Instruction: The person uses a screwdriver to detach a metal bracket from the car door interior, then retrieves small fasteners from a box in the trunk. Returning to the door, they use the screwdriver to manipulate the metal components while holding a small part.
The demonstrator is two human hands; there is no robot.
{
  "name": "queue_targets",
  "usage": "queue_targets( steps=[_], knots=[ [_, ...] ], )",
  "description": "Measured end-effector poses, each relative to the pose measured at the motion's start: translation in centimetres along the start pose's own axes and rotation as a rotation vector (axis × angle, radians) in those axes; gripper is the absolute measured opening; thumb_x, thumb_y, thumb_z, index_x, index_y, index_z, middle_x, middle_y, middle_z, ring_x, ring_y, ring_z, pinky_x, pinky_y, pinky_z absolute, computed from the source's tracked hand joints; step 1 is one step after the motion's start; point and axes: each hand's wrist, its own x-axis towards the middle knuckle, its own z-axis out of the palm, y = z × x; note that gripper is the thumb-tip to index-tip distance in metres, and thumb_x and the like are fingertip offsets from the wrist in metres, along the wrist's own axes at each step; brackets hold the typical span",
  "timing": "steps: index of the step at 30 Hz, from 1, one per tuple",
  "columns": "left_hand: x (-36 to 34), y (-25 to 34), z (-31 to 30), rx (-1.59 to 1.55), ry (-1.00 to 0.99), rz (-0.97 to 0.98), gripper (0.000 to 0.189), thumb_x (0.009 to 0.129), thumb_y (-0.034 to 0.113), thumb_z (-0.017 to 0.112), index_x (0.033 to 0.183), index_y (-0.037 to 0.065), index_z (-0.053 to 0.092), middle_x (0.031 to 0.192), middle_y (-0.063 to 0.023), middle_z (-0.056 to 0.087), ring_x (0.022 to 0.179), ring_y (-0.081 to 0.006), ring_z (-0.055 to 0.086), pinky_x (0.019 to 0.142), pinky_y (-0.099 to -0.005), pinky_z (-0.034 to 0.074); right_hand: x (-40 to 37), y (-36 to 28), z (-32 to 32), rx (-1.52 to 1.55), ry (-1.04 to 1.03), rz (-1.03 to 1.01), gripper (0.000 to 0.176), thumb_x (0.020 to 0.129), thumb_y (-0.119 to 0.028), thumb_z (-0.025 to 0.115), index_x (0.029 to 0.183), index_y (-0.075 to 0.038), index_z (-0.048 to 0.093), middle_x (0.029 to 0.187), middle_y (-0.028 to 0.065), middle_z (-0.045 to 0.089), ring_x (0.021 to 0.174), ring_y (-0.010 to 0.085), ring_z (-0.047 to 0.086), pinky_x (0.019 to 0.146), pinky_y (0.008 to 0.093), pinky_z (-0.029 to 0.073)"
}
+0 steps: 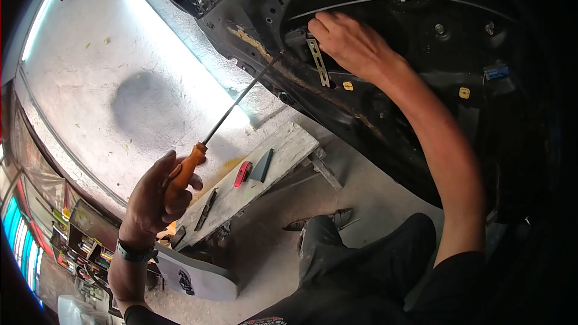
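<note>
A black car door (388, 147), bared of its inner trim, takes up the upper right and right side of the frame, with a rusty brown band along its edge. A pale wall (72, 84) fills the upper left, crossed by a bright light tube (188, 54) running on a slant. At the bottom centre are the person's legs in dark trousers (367, 259). A worn, paint-marked bench (292, 151) lies slantwise near the middle, and a white panel (205, 280) with a black print sits below it, toward the lower left.

The right hand (352, 42), at upper centre, reaches to the opening in the door with its fingers bent; their tips are hidden, so I cannot tell whether they grip anything. The left hand (159, 189), left of centre, is wrapped around the orange handle of a screwdriver (185, 171), whose long shaft slants up to the door's edge; whether the tip touches it cannot be told.

On the bench lie a dark wedge (262, 165), a narrow black tool (206, 209) and a red tool (243, 174) just beside the wedge. A slotted metal strip (318, 63) hangs just below the right hand. A dark watch (135, 253) circles the left wrist. Smallest are a blue clip (497, 71) at right and two yellow clips (464, 92) on the door.
</note>
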Motion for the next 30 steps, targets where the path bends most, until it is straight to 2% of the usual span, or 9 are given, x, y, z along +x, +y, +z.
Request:
queue_targets(
  steps=[4, 5, 10, 14, 17, 21, 26, 29, 30],
  knots=[
    [0.1, -1.1, 1.1, 0.519, 0.141, 0.231, 0.036, 0.102, 0.023, 0.054, 0.127, -0.001, 0.062, 0.094, -0.0053, 0.063, 0.05, -0.0059, 0.046, 0.048, -0.0186, 0.04, -0.1, 0.1, 0.2, -0.012, 0.01, -0.008, 0.009, 0.083, 0.0, 0.058, 0.091, -0.003, 0.056, 0.094, 0.0128, 0.061, 0.086, 0.028, 0.069, 0.073, 0.0363, 0.061],
    [1.6, -2.7, 1.2, 0.891, 0.296, 0.911, 0.028, 0.097, 0.01, 0.059, 0.121, -0.002, 0.066, 0.085, -0.0019, 0.062, 0.054, -0.0043, 0.045, 0.052, -0.019, 0.038, 0.0, 0.1, 0.1, -0.014, 0.008, -0.008, 0.009, 0.083, 0.0, 0.059, 0.091, -0.003, 0.056, 0.094, 0.0128, 0.061, 0.086, 0.0281, 0.069, 0.073, 0.0365, 0.061],
    [0.1, -2.9, 2.0, 0.492, 0.329, 0.626, 0.034, 0.092, 0.003, 0.063, 0.125, -0.005, 0.061, 0.097, -0.004, 0.062, 0.069, -0.0064, 0.054, 0.054, -0.0222, 0.043, 0.0, -0.2, 0.0, 0.034, 0.028, 0.017, 0.009, 0.082, 0.0, 0.059, 0.09, -0.004, 0.055, 0.093, 0.0126, 0.061, 0.086, 0.0286, 0.068, 0.073, 0.0369, 0.061],
    [1.4, -2.4, -1.4, -0.609, -0.177, -0.219, 0.062, 0.1, 0.043, 0.043, 0.132, -0.009, 0.051, 0.094, -0.01, 0.065, 0.064, -0.0089, 0.049, 0.044, -0.0184, 0.037, -0.1, 0.1, 0.1, 0.021, 0.026, 0.009, 0.009, 0.082, 0.0, 0.058, 0.089, -0.004, 0.055, 0.092, 0.0123, 0.061, 0.086, 0.0287, 0.068, 0.073, 0.0374, 0.061],
    [1.3, -2.6, -1.8, -0.635, -0.449, -0.336, 0.048, 0.101, 0.031, 0.052, 0.13, -0.007, 0.055, 0.085, -0.0088, 0.065, 0.06, -0.0118, 0.051, 0.046, -0.0222, 0.044, 0.0, -0.1, 0.3, 0.033, 0.032, 0.006, 0.008, 0.082, 0.0, 0.058, 0.089, -0.004, 0.055, 0.093, 0.0122, 0.061, 0.086, 0.0288, 0.068, 0.073, 0.0376, 0.06],
    [0.7, -2.5, 2.2, 1.098, 0.368, 0.811, 0.028, 0.094, 0.006, 0.065, 0.119, -0.006, 0.064, 0.082, -0.0053, 0.063, 0.069, -0.0133, 0.06, 0.059, -0.0323, 0.05, -0.1, 0.0, 0.2, 0.01, 0.022, 0.005, 0.009, 0.082, 0.0, 0.058, 0.089, -0.004, 0.055, 0.094, 0.012, 0.061, 0.087, 0.029, 0.068, 0.073, 0.0377, 0.06],
    [0.1, -2.3, 1.9, 0.431, 0.219, 0.431, 0.033, 0.094, 0.007, 0.058, 0.125, -0.002, 0.062, 0.082, -0.0061, 0.064, 0.063, -0.0097, 0.055, 0.053, -0.0239, 0.042, -0.1, -0.2, 0.2, 0.031, 0.027, 0.014, 0.009, 0.082, 0.0, 0.058, 0.089, -0.004, 0.055, 0.094, 0.0118, 0.061, 0.087, 0.0291, 0.068, 0.073, 0.0378, 0.06],
    [1.2, -1.1, -0.7, -0.371, -0.198, -0.105, 0.042, 0.101, 0.023, 0.045, 0.127, -0.008, 0.056, 0.077, -0.0039, 0.061, 0.055, -0.0091, 0.049, 0.047, -0.0237, 0.036, -0.1, 0.0, 0.1, 0.04, 0.025, 0.02, 0.009, 0.082, 0.0, 0.058, 0.09, -0.004, 0.056, 0.094, 0.0118, 0.061, 0.086, 0.0291, 0.068, 0.073, 0.0377, 0.06],
    [1.3, -1.2, -0.7, -0.442, -0.163, -0.232, 0.048, 0.103, 0.029, 0.043, 0.127, -0.01, 0.054, 0.078, -0.0036, 0.06, 0.054, -0.0077, 0.048, 0.044, -0.0199, 0.035, -0.1, 0.0, 0.2, 0.052, 0.028, 0.023, 0.009, 0.082, -0.001, 0.058, 0.09, -0.004, 0.056, 0.094, 0.0119, 0.061, 0.086, 0.0291, 0.068, 0.073, 0.0377, 0.06]
  ],
)
